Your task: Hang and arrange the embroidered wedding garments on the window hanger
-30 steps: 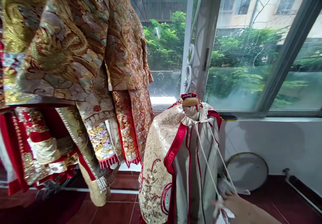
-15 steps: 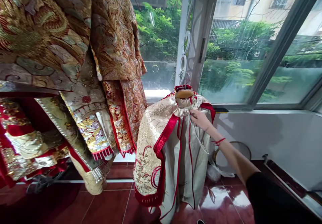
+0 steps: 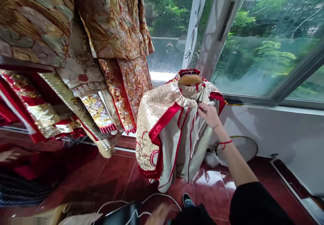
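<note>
One cream cape (image 3: 168, 140) with red trim hangs on a wooden hanger (image 3: 190, 80), right of the embroidered garments (image 3: 111, 22). Right hand (image 3: 209, 115): fingertips nearly together, pinching the neckline tie (image 3: 194, 127). Left hand (image 3: 160, 215): near edge, blurred; finger opening and hold cannot be told.

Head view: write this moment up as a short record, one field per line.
Right hand: fingers closed on the front of the cape at its gathered neckline
Left hand: low in the picture, blurred, near a white cable; grip unclear
Cape colours: cream with red trim
Cape support: a hanger with a metal hook
Left of cape: patterned robes, hanging
Behind cape: window, greenery outside
Floor: dark red tiles
</note>
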Available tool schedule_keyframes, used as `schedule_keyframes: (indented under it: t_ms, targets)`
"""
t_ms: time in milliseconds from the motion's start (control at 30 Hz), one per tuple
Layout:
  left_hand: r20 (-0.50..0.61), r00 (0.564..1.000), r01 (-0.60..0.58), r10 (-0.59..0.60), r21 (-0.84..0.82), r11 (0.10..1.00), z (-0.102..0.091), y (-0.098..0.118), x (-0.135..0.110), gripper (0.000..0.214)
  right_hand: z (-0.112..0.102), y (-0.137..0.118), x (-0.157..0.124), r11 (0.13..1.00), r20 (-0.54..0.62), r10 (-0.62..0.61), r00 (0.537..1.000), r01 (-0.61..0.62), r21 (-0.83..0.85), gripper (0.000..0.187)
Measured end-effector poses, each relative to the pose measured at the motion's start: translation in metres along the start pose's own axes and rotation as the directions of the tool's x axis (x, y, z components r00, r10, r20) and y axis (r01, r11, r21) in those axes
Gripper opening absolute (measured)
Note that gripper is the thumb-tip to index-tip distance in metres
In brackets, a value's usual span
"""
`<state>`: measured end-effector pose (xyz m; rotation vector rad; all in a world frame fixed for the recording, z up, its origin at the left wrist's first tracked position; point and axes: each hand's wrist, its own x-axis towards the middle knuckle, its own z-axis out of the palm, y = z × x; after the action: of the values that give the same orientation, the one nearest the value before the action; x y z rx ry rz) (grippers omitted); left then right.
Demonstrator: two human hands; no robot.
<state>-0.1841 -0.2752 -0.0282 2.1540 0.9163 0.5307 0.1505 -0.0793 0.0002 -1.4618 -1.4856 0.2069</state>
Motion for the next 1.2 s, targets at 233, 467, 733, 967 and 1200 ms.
schedule_keyframes:
  t_ms: [233, 467, 733, 967, 1200]
  targets:
    - [-0.355, 0.881, -0.221, 0.313, 0.278, 0.935, -0.008, 0.046, 0.187, 0.052, -0.011, -0.009, -0.003, 0.981, -0.018, -0.165, 0.986, 0.162, -0.108, 0.027]
    - [-0.350, 0.877, -0.013, 0.329, 0.666, 0.746, -0.039, 0.051, 0.301, 0.026, 0.003, -0.007, -0.013, 0.904, -0.321, 0.208, 0.924, -0.056, 0.424, 0.036]
    - [-0.392, 0.880, 0.075, 0.268, 0.673, 0.736, -0.032, 0.058, 0.294, 0.022, 0.027, -0.022, -0.010, 0.766, -0.195, 0.393, 0.899, -0.202, 0.610, 0.017]
    - [-0.345, 0.931, 0.131, 0.121, 0.622, 0.772, -0.037, 0.061, 0.302, 0.022, 0.011, -0.015, -0.001, 0.561, 0.179, 0.437, 0.882, -0.422, 0.712, 0.033]
    - [-0.317, 0.939, 0.059, 0.131, 0.525, 0.849, -0.045, 0.054, 0.303, 0.022, 0.002, -0.010, 0.003, 0.441, 0.214, 0.433, 0.876, -0.413, 0.797, 0.026]
